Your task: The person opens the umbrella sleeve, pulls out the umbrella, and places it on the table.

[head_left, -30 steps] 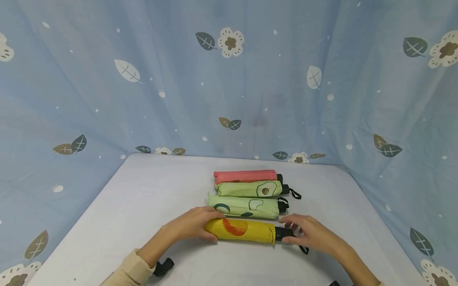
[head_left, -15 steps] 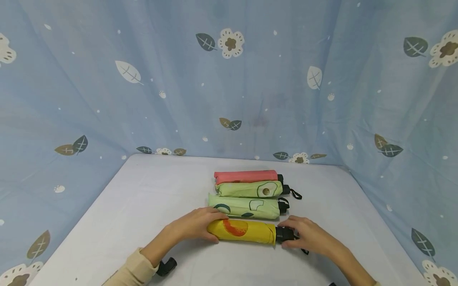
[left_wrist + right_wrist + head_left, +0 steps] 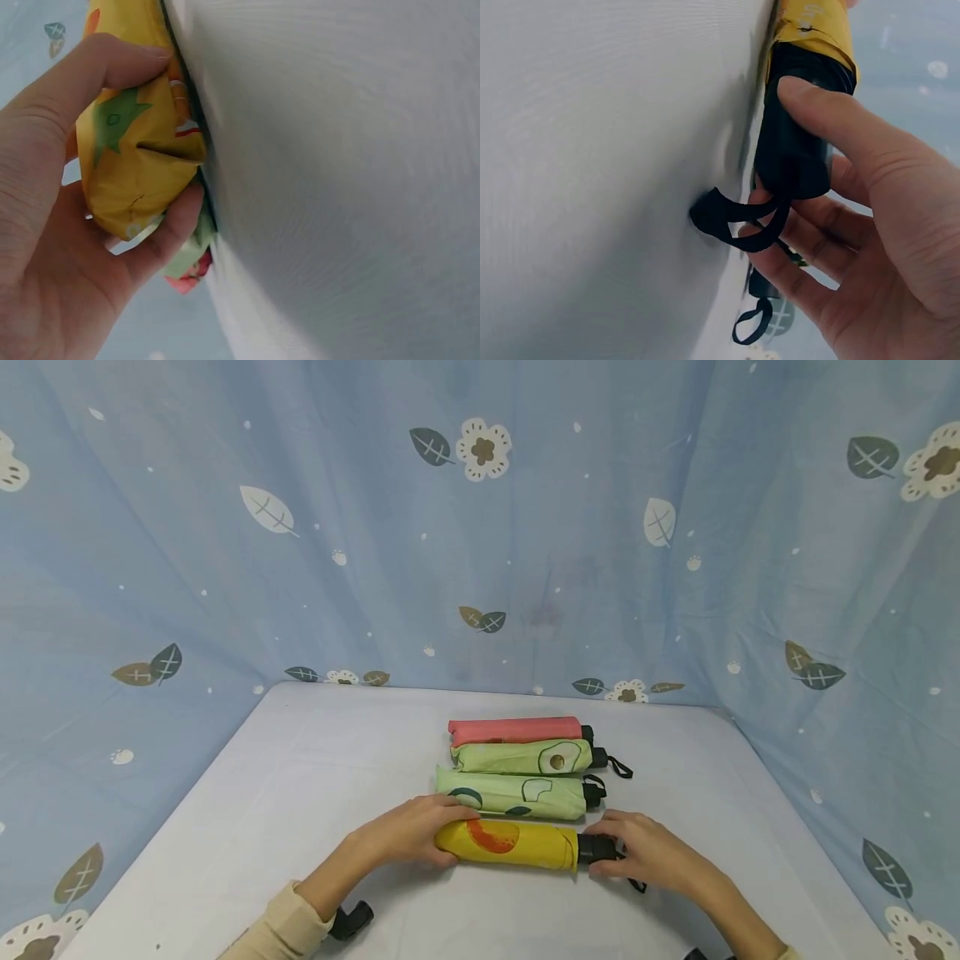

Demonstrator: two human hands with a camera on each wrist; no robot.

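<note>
A folded yellow umbrella (image 3: 532,846) with an orange fruit print lies crosswise, nearest the person. Its closed cloth end is gripped by the left hand (image 3: 416,829), thumb on the near side and fingers over the far side. The right hand (image 3: 648,853) holds the black handle (image 3: 799,127) between thumb and fingers, while the wrist strap (image 3: 742,225) hangs loose below. Just behind it lies a light green umbrella (image 3: 510,793). Farther back come an avocado-print green umbrella (image 3: 517,757) and a red umbrella (image 3: 513,730), all with handles to the right.
The white table (image 3: 300,777) ends at a blue patterned curtain (image 3: 480,527) at the back and sides. A black curved piece (image 3: 351,920) shows beside the left sleeve (image 3: 288,922).
The right hand has closed its fingers around the black handle, which it was only beside a second ago. The left hand has stayed on the yellow umbrella, which shifted slightly right.
</note>
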